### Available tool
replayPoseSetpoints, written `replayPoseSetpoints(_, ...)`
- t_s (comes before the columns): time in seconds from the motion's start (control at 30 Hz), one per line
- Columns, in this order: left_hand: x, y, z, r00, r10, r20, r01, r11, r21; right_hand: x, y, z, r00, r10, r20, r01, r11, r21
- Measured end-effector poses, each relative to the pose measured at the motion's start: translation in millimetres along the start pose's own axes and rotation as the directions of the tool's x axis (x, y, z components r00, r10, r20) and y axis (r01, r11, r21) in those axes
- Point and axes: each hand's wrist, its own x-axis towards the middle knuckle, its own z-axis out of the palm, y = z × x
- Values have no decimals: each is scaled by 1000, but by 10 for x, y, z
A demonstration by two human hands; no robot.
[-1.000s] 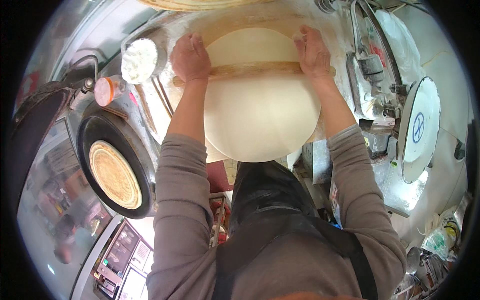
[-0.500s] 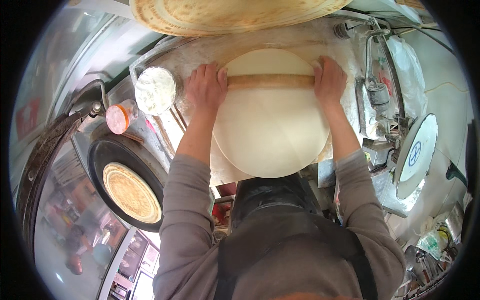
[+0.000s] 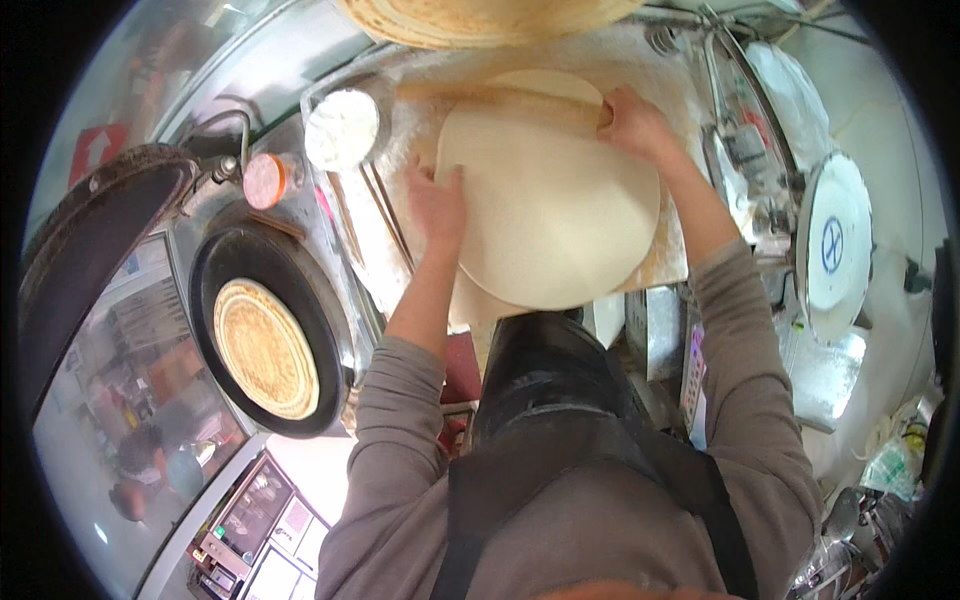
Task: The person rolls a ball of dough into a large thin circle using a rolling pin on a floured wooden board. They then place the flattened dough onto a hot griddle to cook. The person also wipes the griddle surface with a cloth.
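Note:
A large round sheet of pale dough [image 3: 555,210] lies flat on the floured wooden board [image 3: 670,75]. My right hand [image 3: 637,122] is closed around the right end of a wooden rolling pin [image 3: 500,95], which slants over the dough's far part, its left end reaching past the dough. The pin is slightly blurred. At the dough's left edge is my left hand [image 3: 437,208], off the pin, thumb and fingers apart. Whether its fingertips touch the dough is hard to make out.
Left of the board are a container of white flour [image 3: 342,130], a jar with an orange rim [image 3: 265,181] and a black pan [image 3: 215,265] holding browned flatbread [image 3: 262,345]. More flatbread [image 3: 490,22] lies beyond the board. A white enamel lid or plate [image 3: 840,215] stands at right.
My left hand has let go of the rolling pin and come nearer, to the dough's left edge. The pin has tilted, held by my right hand. The whole view has shifted.

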Motion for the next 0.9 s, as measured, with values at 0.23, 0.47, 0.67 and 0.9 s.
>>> replayPoseSetpoints(0.23,-1092,-76,-186,680,-358,640,719,499,-484,-1320,494,119,987,107,121,-161,736,658)
replayPoseSetpoints(0.47,-795,-333,-264,934,246,-260,-316,908,-276,-2524,397,119,992,43,121,-85,927,366)
replayPoseSetpoints(0.67,-1396,-688,92,841,541,11,-420,640,643,-2364,208,601,772,-484,-413,477,870,-127)
replayPoseSetpoints(0.9,110,-263,253,846,438,-303,-220,805,551,-1092,282,910,828,-101,-552,12,987,-162)
